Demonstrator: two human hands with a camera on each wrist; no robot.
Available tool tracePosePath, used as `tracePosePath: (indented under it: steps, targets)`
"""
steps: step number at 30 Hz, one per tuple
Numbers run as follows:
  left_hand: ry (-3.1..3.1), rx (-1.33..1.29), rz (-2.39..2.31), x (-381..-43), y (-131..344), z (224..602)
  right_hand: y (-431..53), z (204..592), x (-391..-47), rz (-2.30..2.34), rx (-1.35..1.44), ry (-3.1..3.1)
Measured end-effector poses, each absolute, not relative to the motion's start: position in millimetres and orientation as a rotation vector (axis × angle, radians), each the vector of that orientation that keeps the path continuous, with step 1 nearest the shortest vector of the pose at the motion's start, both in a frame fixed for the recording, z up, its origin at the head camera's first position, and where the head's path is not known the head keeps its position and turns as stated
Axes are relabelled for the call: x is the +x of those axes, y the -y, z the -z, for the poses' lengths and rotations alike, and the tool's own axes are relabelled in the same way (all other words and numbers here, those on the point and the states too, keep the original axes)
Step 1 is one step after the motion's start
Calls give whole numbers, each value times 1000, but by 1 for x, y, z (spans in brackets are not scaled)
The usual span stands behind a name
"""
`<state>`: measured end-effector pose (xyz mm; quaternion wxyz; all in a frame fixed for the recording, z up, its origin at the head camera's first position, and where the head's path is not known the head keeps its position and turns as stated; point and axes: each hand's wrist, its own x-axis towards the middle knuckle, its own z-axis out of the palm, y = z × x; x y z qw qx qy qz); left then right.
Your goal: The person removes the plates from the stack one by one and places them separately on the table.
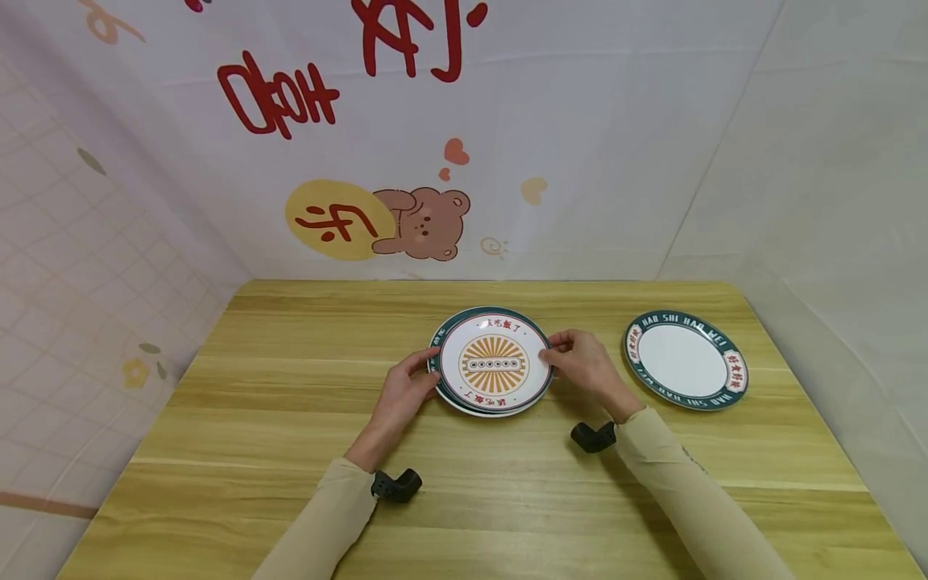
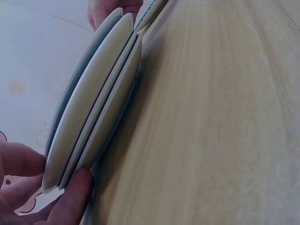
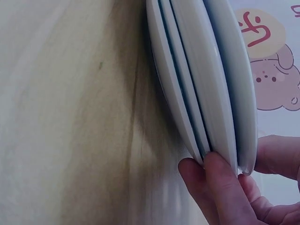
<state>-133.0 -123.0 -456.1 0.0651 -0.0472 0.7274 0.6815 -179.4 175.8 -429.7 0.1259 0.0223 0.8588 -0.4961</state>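
Observation:
A stack of several plates (image 1: 496, 326) sits near the middle of the table. Its top plate is white with an orange sunburst and red lettering, and a dark green rim shows beneath it. My left hand (image 1: 404, 387) holds the stack's left edge; in the left wrist view, fingers (image 2: 77, 194) lie along the stacked rims (image 2: 96, 105). At the opposite edge, my right hand (image 1: 589, 369) grips the stack, its thumb over the top plate's rim. The right wrist view shows a narrow gap under the top plate (image 3: 241, 89), and fingertips (image 3: 222, 171) against the lower rims.
Right of the stack, a separate plate (image 1: 681, 360) with a green lettered rim lies on the wooden table (image 1: 290, 403). A white printed cloth wall (image 1: 602, 121) rises behind the table's back edge. More cloth hangs at both sides.

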Motion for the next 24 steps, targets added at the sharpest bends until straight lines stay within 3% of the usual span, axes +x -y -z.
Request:
tracePosePath:
  steps: [24]
  targets:
    - [-2249,-141,-2034,-132,120,455,-187,435,-185,1554,132,-2407]
